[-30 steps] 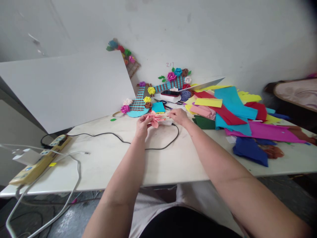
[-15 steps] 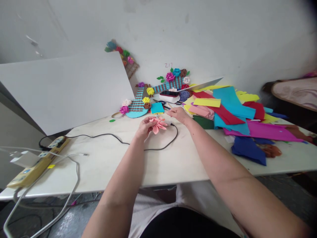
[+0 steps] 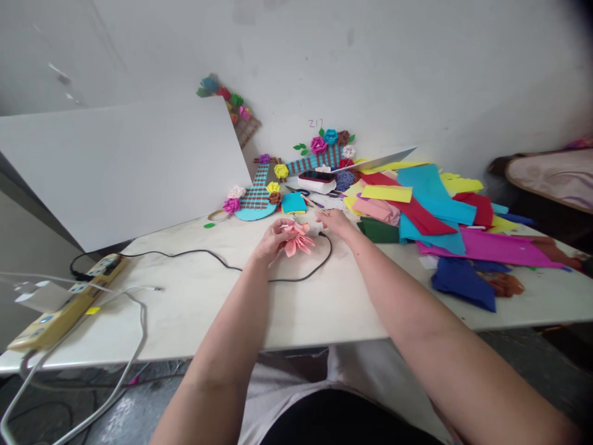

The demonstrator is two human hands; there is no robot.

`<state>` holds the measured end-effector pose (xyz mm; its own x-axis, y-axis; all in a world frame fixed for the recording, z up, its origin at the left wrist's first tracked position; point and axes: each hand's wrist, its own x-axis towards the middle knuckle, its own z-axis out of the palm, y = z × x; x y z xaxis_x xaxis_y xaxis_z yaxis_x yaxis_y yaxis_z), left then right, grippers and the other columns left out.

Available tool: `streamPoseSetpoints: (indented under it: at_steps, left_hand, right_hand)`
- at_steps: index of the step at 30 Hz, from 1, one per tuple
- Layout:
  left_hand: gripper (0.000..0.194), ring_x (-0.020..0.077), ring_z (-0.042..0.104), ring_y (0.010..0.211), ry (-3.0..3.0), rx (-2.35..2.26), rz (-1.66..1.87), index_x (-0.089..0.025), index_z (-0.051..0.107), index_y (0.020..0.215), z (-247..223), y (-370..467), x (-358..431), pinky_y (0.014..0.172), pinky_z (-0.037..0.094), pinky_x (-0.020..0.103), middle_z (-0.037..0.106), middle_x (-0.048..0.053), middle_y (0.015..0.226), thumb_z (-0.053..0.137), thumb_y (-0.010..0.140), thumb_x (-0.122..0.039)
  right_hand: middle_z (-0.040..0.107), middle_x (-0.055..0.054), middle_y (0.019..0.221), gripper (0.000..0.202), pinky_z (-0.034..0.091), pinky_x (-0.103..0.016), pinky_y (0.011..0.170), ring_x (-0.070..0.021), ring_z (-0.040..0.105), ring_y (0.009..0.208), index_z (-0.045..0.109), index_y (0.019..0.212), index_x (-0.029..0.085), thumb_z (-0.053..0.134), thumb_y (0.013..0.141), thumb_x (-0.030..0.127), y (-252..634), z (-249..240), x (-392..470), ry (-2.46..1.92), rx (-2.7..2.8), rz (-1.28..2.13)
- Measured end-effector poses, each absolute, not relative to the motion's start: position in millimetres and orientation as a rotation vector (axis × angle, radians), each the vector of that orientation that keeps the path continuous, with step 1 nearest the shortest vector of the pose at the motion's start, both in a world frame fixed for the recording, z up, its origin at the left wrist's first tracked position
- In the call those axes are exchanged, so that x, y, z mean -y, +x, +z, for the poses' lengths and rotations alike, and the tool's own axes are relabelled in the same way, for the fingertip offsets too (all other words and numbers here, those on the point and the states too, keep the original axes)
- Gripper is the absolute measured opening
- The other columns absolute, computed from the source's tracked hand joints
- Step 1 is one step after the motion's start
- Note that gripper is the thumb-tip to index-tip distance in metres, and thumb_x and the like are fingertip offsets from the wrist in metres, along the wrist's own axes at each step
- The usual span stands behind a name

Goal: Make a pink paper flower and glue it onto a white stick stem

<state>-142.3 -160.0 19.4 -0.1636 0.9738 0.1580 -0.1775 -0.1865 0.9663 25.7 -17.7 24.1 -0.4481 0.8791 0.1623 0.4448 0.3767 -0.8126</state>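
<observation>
My left hand [image 3: 273,241] pinches a pink paper flower [image 3: 298,240] with pointed petals, just above the table. In my right hand [image 3: 337,222] is a thin pale stick [image 3: 314,204], its fingers closed near the stick's lower end. Between the hands, partly behind the flower, lies what looks like a white glue gun [image 3: 315,228] with an orange part. A black cable [image 3: 319,267] runs from it in a loop. Close beyond the hands is a small stack of blue and yellow paper squares [image 3: 294,203].
Colourful crepe paper sheets [image 3: 430,198] heap up on the right. Guitar-shaped pieces with paper flowers [image 3: 257,194] stand at the back, near a phone [image 3: 317,177] on a white box and scissors [image 3: 299,191]. A large white board [image 3: 139,173] and a power strip [image 3: 69,309] occupy the left.
The stick in my right hand has tilted leftward and its hand has dropped slightly. The pink flower has turned a little and shifted slightly right and down in my left hand.
</observation>
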Motion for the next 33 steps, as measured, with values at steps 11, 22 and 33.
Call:
streamPoseSetpoints:
  at_steps: [11, 22, 33]
  left_hand:
    - [0.048, 0.0138, 0.062, 0.058, 1.092, -1.075, 1.560, -0.015, 0.055, 0.092, 22, -140, 162, 0.056, 0.046, 0.024, 0.068, 0.002, 0.075, 0.081, 0.053, -0.019]
    - [0.045, 0.0154, 0.064, 0.060, 1.079, -1.049, 1.544, -0.016, 0.055, 0.089, 22, -139, 163, 0.059, 0.048, 0.026, 0.068, 0.002, 0.072, 0.082, 0.052, -0.019]
    - [0.065, 0.0150, 0.063, 0.058, 0.956, -1.126, 1.647, -0.016, 0.051, 0.115, 26, -138, 163, 0.054, 0.048, 0.026, 0.067, 0.001, 0.075, 0.077, 0.055, -0.022]
  right_hand:
    - [0.044, 0.004, 0.044, 0.036, 0.029, -0.024, 0.049, -0.0068, 0.034, 0.045, 0.052, 0.052, 0.017, 0.067, 0.070, 0.044, 24, 45, 41, -0.837, 2.111, 1.306]
    - [0.047, 0.006, 0.048, 0.022, 0.017, -0.019, 0.042, -0.0027, 0.031, 0.042, 0.054, 0.056, 0.015, 0.069, 0.061, 0.030, 25, 56, 53, -0.667, 2.220, 1.605]
    - [0.059, 0.000, 0.054, 0.017, 0.009, -0.021, 0.039, -0.0019, 0.025, 0.039, 0.061, 0.062, 0.014, 0.070, 0.057, 0.027, 17, 49, 49, -0.697, 1.963, 1.714]
